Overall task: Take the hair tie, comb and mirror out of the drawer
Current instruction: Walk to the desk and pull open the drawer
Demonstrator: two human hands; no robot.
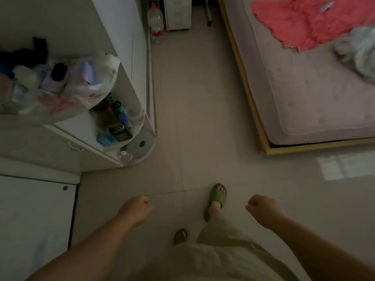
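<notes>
I look down at a tiled floor in a dim bedroom. My left hand (135,209) hangs low at the centre left, fingers curled into a loose fist with nothing in it. My right hand (261,208) hangs at the same height on the right, also curled shut and holding nothing. A white cabinet front with a small handle (76,147) stands at the left, closed. No hair tie, comb or mirror shows anywhere in view.
White corner shelves (121,126) at the left hold bottles, boxes and a plastic bag (81,86). A bed with a pink mattress (304,88) and red cloth fills the upper right. A small white drawer unit (177,13) stands far back. My feet wear green slippers (216,199).
</notes>
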